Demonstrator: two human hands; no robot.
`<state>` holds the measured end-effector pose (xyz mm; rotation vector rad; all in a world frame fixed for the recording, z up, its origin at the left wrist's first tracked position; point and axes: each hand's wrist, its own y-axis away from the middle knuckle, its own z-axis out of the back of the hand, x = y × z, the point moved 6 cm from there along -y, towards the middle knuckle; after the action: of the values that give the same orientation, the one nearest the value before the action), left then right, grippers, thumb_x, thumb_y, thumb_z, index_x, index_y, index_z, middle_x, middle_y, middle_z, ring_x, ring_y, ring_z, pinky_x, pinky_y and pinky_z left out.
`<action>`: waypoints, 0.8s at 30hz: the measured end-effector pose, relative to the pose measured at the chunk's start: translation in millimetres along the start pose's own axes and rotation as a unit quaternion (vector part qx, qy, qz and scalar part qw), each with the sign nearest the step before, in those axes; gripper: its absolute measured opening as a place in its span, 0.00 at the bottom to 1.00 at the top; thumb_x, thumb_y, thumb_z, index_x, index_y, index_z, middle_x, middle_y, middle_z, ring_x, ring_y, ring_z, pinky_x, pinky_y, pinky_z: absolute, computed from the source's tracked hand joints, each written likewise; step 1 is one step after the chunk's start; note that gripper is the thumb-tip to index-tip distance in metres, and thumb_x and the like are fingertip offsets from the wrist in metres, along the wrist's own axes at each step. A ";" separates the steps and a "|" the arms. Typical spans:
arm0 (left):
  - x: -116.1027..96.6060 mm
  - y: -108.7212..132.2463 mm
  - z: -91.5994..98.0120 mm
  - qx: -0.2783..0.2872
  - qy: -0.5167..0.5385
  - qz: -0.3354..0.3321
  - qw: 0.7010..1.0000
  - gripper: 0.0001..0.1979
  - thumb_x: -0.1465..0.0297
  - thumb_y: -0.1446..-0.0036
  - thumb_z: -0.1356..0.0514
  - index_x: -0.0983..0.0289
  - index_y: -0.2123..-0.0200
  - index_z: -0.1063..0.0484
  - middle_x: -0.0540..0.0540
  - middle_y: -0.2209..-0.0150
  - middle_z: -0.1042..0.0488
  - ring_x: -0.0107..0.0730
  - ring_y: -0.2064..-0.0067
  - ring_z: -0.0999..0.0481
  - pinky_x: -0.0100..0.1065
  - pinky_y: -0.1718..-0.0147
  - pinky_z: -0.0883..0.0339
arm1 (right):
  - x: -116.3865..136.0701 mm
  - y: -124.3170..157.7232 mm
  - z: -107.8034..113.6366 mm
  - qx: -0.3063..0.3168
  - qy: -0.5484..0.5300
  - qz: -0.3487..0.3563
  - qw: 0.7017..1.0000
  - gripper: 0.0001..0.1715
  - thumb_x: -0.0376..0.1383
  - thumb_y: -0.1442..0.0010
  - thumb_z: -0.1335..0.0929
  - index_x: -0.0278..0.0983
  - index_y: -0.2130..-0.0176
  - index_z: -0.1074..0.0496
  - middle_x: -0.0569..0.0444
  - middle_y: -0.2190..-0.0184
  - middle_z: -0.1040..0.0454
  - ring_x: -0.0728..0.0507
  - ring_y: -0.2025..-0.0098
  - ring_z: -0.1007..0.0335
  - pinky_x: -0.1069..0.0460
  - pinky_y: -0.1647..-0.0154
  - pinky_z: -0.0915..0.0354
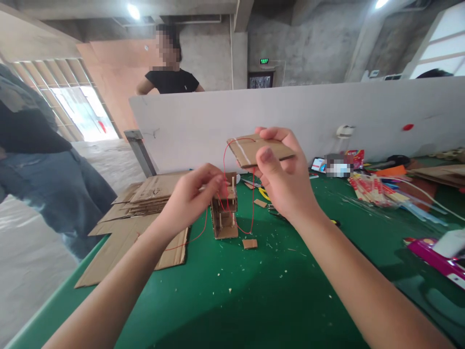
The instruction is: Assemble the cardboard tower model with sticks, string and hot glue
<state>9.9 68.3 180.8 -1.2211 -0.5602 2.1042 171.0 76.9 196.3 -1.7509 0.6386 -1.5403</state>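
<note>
Cardboard model [228, 219], one, open-sided, stands below centre at six o'clock. At one o'clock from it, the right hand [281, 172] has fingers clamped on one cardboard panel [250, 151]. Left hand [196, 190], eleven o'clock, curls its fingers; whether around red thread [253, 203], I cannot tell.

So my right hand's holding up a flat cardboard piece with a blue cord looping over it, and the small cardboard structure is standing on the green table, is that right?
Not quite: the cord is red, not blue, as the head view shows. The right hand does hold up the flat cardboard piece, and the small cardboard structure stands on the green table.
</note>
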 end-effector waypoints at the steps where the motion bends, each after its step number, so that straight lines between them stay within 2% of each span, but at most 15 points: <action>1: 4.5 -1.1 5.7 -0.032 0.060 0.017 0.998 0.08 0.66 0.34 0.45 0.62 0.64 0.31 0.48 0.76 0.28 0.30 0.71 0.24 0.33 0.66 0.28 | -1.8 -0.1 0.8 0.000 0.006 -0.006 1.000 0.34 0.62 0.47 0.30 0.47 0.51 0.40 0.52 0.51 0.31 0.41 0.48 0.28 0.47 0.54 0.27; 4: 20.8 -3.9 23.7 -0.118 0.215 0.063 0.967 0.07 0.66 0.35 0.44 0.61 0.66 0.32 0.41 0.84 0.46 0.22 0.82 0.39 0.28 0.76 0.33 | -6.4 -1.3 4.2 -0.007 -0.002 -0.019 1.000 0.35 0.62 0.48 0.29 0.47 0.52 0.41 0.53 0.52 0.30 0.41 0.48 0.28 0.46 0.53 0.27; 7: 34.0 -5.2 35.9 -0.160 0.283 0.099 0.941 0.06 0.67 0.38 0.41 0.61 0.68 0.32 0.40 0.83 0.52 0.19 0.84 0.53 0.23 0.85 0.47 | -9.1 -2.0 5.8 -0.016 -0.019 -0.026 0.999 0.35 0.60 0.50 0.28 0.46 0.53 0.41 0.53 0.52 0.30 0.42 0.49 0.28 0.47 0.55 0.27; 9: 35.0 -4.1 41.1 -0.179 0.271 0.094 0.941 0.05 0.66 0.39 0.41 0.61 0.66 0.30 0.41 0.81 0.50 0.20 0.83 0.50 0.23 0.85 0.49 | -9.8 -1.2 4.4 -0.020 -0.022 -0.032 0.999 0.35 0.59 0.51 0.27 0.45 0.54 0.41 0.53 0.53 0.29 0.43 0.51 0.27 0.48 0.57 0.27; 11: 26.5 -2.9 39.4 -0.160 0.205 0.068 0.963 0.09 0.63 0.40 0.40 0.61 0.59 0.27 0.45 0.77 0.40 0.22 0.77 0.38 0.25 0.79 0.38 | -10.5 1.0 -0.1 -0.016 -0.019 -0.042 0.999 0.36 0.59 0.52 0.26 0.45 0.55 0.41 0.52 0.53 0.29 0.43 0.53 0.27 0.49 0.60 0.27; 12: 19.7 -2.6 34.2 -0.125 0.156 0.055 0.978 0.12 0.62 0.41 0.39 0.61 0.56 0.27 0.48 0.72 0.35 0.25 0.73 0.33 0.27 0.74 0.34 | -10.8 2.6 -3.4 -0.011 -0.016 -0.047 0.999 0.36 0.59 0.53 0.26 0.45 0.55 0.41 0.52 0.53 0.29 0.42 0.52 0.27 0.49 0.60 0.26; 14: 5.2 -1.0 18.3 -0.031 0.052 0.034 0.998 0.17 0.62 0.44 0.36 0.62 0.53 0.26 0.53 0.65 0.30 0.31 0.64 0.28 0.31 0.66 0.30 | -11.2 6.5 -11.4 0.007 -0.014 -0.053 0.998 0.37 0.59 0.54 0.25 0.45 0.55 0.41 0.51 0.52 0.29 0.41 0.51 0.28 0.48 0.59 0.26; 15: -1.1 0.3 12.0 0.000 0.010 0.025 1.000 0.15 0.63 0.45 0.35 0.62 0.55 0.25 0.54 0.63 0.30 0.32 0.62 0.28 0.32 0.66 0.30 | -11.1 8.6 -15.1 0.015 -0.015 -0.051 0.998 0.38 0.58 0.54 0.24 0.44 0.55 0.41 0.50 0.51 0.30 0.41 0.50 0.28 0.48 0.58 0.26; 16: -6.3 1.5 8.7 0.008 -0.021 0.018 1.000 0.12 0.64 0.45 0.36 0.63 0.59 0.24 0.54 0.64 0.30 0.32 0.63 0.28 0.32 0.66 0.30 | -10.9 10.6 -18.6 0.024 -0.017 -0.049 0.998 0.38 0.58 0.54 0.24 0.44 0.54 0.41 0.50 0.50 0.30 0.41 0.49 0.29 0.48 0.58 0.26; 18: -11.4 2.9 9.7 -0.017 -0.050 0.018 0.998 0.07 0.66 0.42 0.39 0.64 0.66 0.24 0.53 0.67 0.30 0.31 0.65 0.29 0.31 0.69 0.33 | -10.3 13.7 -23.2 0.037 -0.019 -0.041 0.998 0.38 0.56 0.54 0.24 0.44 0.54 0.41 0.49 0.49 0.31 0.41 0.48 0.30 0.48 0.56 0.26; 20: -8.1 4.0 16.0 -0.054 -0.047 0.038 0.997 0.09 0.67 0.40 0.41 0.65 0.70 0.24 0.53 0.70 0.28 0.30 0.67 0.30 0.30 0.70 0.35 | -9.8 15.4 -25.1 0.044 -0.016 -0.034 0.998 0.36 0.53 0.52 0.23 0.44 0.53 0.41 0.49 0.47 0.33 0.42 0.48 0.31 0.48 0.54 0.27; 24: 12.3 6.0 29.7 -0.084 0.018 0.087 0.992 0.12 0.63 0.39 0.40 0.65 0.67 0.24 0.52 0.71 0.26 0.29 0.68 0.29 0.30 0.68 0.33 | -13.6 15.7 -25.1 0.050 -0.013 -0.037 0.998 0.35 0.51 0.52 0.23 0.44 0.53 0.41 0.49 0.46 0.36 0.42 0.48 0.32 0.49 0.55 0.27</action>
<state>-22.5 71.3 183.7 -1.4456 -0.6466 2.2105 145.5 72.6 176.5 -1.7327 0.4798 -1.5695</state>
